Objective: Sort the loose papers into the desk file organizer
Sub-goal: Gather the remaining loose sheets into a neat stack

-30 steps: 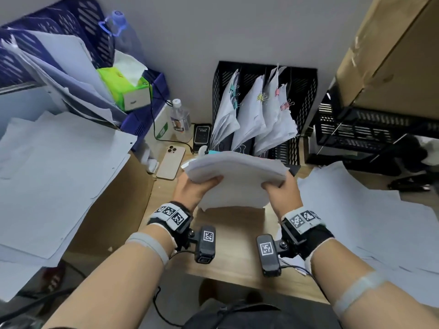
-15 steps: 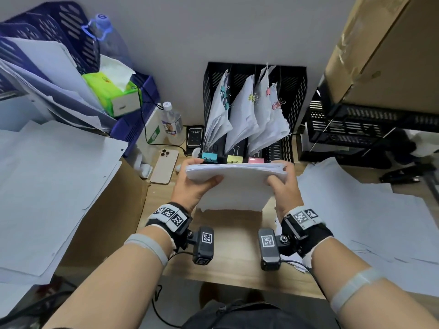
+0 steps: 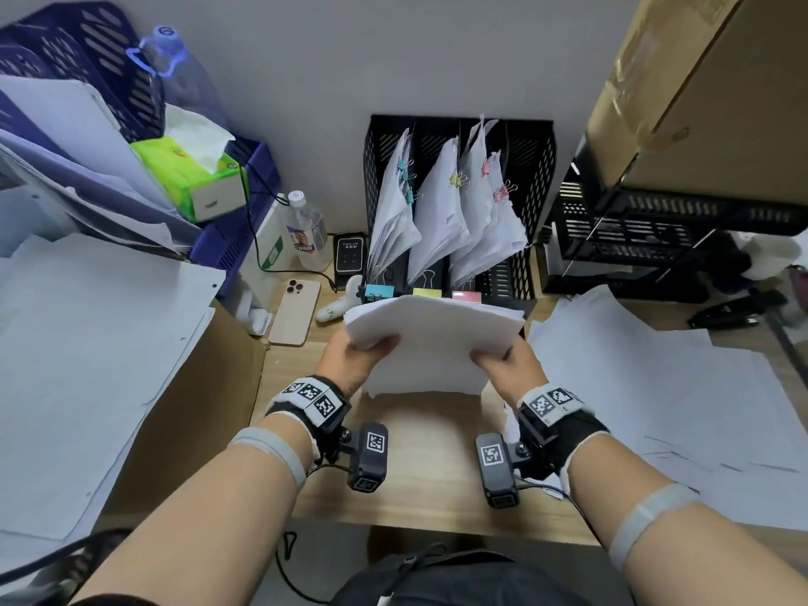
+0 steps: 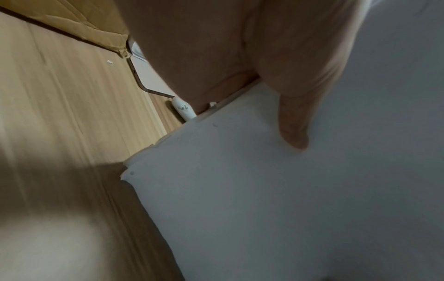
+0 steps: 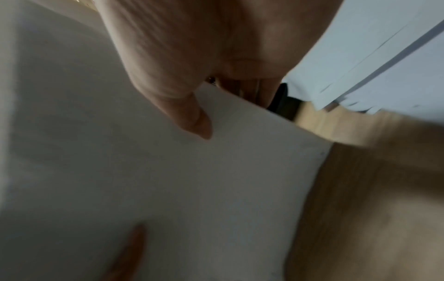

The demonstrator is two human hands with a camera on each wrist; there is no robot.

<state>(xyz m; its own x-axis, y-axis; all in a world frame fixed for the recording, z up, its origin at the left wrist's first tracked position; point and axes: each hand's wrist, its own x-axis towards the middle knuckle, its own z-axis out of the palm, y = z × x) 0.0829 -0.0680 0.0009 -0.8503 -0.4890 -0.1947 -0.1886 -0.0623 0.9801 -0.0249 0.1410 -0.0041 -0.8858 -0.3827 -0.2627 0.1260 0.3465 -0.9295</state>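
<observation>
We take the desk file organizer (image 3: 459,203) as our reference; it stands at the back of the desk (image 3: 428,465) against the wall, three of its slots already holding clipped bundles, the rightmost slot showing no paper.

Directly in front of it, raised off the desk, we find the stack of loose papers (image 3: 433,338). Its long axis runs side to side, parallel to the organizer's front, so in our judgement it must be turned on edge before it can enter a slot. More loose sheets (image 3: 656,387) lie to the organizer's front right.

The left hand (image 3: 354,356) grips the stack's left end, thumb on top and fingers curled beneath. The right hand (image 3: 511,365) pinches the right end likewise. Both sit equally near the organizer; the right hand lies closer to the unfilled slot.
</observation>
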